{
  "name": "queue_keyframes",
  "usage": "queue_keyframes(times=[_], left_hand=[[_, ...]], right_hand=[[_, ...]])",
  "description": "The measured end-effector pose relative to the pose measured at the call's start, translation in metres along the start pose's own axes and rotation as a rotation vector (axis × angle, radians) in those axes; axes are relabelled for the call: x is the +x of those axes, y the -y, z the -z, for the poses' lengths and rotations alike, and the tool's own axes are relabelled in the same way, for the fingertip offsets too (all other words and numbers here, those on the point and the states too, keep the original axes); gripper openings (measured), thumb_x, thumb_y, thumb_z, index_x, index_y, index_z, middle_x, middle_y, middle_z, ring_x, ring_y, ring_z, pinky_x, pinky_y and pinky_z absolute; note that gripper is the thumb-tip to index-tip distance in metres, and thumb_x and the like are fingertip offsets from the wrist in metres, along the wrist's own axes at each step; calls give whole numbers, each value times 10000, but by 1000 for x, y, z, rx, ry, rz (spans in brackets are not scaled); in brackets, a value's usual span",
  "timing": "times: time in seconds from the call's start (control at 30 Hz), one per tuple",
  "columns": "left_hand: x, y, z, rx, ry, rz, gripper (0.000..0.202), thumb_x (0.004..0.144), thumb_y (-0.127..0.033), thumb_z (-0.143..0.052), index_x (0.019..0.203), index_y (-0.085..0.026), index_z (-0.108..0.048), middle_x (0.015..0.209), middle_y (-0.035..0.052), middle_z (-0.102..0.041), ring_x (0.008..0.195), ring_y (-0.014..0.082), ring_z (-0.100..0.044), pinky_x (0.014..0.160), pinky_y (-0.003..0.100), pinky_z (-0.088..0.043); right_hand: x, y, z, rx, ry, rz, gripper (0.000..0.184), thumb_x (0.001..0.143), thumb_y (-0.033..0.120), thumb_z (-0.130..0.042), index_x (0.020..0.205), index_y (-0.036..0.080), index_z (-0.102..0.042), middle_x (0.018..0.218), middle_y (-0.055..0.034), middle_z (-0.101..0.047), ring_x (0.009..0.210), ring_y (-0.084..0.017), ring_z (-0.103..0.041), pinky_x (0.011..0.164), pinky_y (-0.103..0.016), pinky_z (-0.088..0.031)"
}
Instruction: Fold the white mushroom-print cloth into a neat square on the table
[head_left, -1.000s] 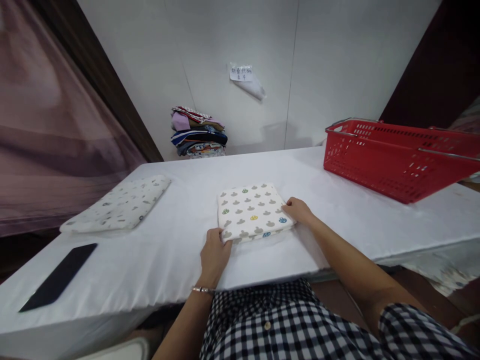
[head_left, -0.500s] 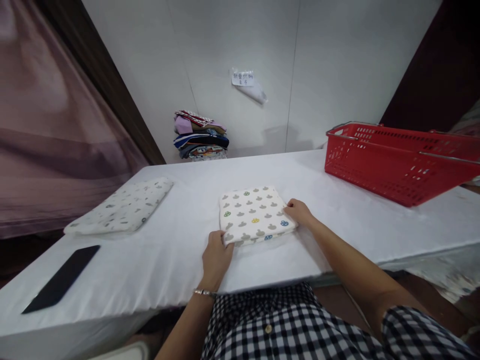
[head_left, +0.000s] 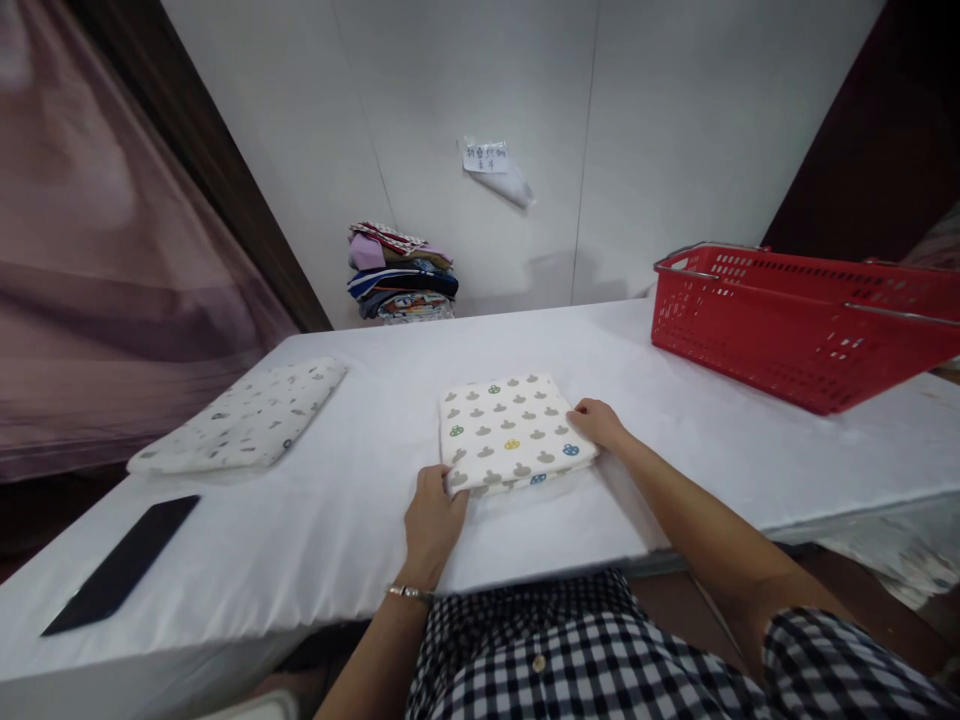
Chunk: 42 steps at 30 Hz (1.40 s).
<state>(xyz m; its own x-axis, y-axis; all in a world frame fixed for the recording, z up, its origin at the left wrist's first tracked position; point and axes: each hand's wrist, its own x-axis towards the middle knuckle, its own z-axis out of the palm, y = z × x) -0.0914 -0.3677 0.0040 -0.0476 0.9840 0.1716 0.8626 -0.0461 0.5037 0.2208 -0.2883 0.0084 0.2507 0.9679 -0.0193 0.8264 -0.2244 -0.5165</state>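
Note:
A folded white cloth (head_left: 514,430) printed with grey, green, yellow and blue mushrooms lies flat in front of me. At its near left corner my left hand (head_left: 435,515) pinches the edge, thumb toward the near side. My right hand (head_left: 598,424) has its fingers closed on the right edge. Both hands rest low against the table, and the fingertips under the cloth are partly hidden.
The table has a white cover (head_left: 360,520). To the left lie another folded patterned cloth (head_left: 247,415) and a flat black board (head_left: 124,565). A red basket (head_left: 795,330) stands on the right. Folded fabrics (head_left: 401,275) are stacked by the wall, below a paper sign (head_left: 486,157).
Almost nothing differs. Both hands keep their hold on the cloth's edges, and the view has shifted very slightly.

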Motion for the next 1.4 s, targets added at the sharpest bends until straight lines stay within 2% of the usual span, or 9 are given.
queue_keyframes(times=[0.2, 0.4, 0.6, 0.73, 0.97, 1.17, 1.27, 1.4], left_hand=[[0, -3, 2, -4, 20, 32, 237, 815, -334, -521, 1014, -218, -467, 1005, 37, -568, 826, 193, -587, 643, 291, -418], [0, -5, 3, -7, 17, 26, 232, 803, -302, -523, 1012, -214, -471, 990, 43, -569, 821, 194, -585, 641, 291, -423], [0, -1, 1, -14, 12, 24, 233, 810, -318, -519, 1014, -216, -469, 996, 40, -570, 828, 192, -584, 654, 294, -429], [1, -2, 1, -23, 8, 21, 230, 816, -329, -517, 1010, -217, -470, 1015, 40, -565, 840, 192, -585, 661, 296, -433], [1, -2, 2, -38, 28, 31, 244, 802, -315, -530, 1017, -214, -475, 1011, 49, -576, 822, 198, -591, 659, 308, -439], [0, -2, 3, -95, -7, 43, 196, 784, -290, -542, 961, -222, -489, 933, 16, -575, 767, 171, -575, 664, 289, -438], [-2, -2, 3, -119, -21, 59, 192, 783, -259, -540, 964, -228, -484, 919, 4, -573, 755, 160, -571, 667, 279, -435], [-2, -2, 0, -93, -7, 32, 236, 774, -206, -545, 995, -221, -465, 988, 21, -557, 838, 172, -576, 709, 286, -442]], right_hand=[[4, 0, 1, -29, 23, -25, 167, 764, 330, -527, 783, 194, -622, 869, -58, -679, 774, -191, -582, 588, -256, -344], [7, 4, 2, -44, 30, -41, 288, 793, 471, -519, 804, 201, -618, 869, -62, -678, 755, -189, -581, 586, -260, -344], [13, 8, -2, -10, -6, 14, 203, 821, 359, -498, 823, 196, -620, 903, -53, -677, 809, -174, -582, 626, -249, -357], [17, 4, -3, -7, 7, -13, 205, 810, 346, -515, 807, 179, -633, 890, -70, -680, 807, -187, -590, 629, -256, -369], [27, 3, -3, -2, 26, -48, 369, 815, 504, -504, 892, 175, -650, 931, -101, -686, 801, -215, -614, 619, -271, -401], [31, 9, -6, -25, 7, -4, 270, 868, 350, -452, 891, 174, -655, 969, -91, -686, 877, -206, -605, 679, -262, -392], [28, 8, -7, -41, 14, -4, 288, 865, 355, -447, 883, 158, -657, 950, -108, -685, 857, -217, -608, 662, -271, -391], [29, 5, -8, -70, 38, 12, 324, 865, 383, -442, 883, 144, -661, 937, -129, -683, 855, -242, -610, 664, -294, -392]])
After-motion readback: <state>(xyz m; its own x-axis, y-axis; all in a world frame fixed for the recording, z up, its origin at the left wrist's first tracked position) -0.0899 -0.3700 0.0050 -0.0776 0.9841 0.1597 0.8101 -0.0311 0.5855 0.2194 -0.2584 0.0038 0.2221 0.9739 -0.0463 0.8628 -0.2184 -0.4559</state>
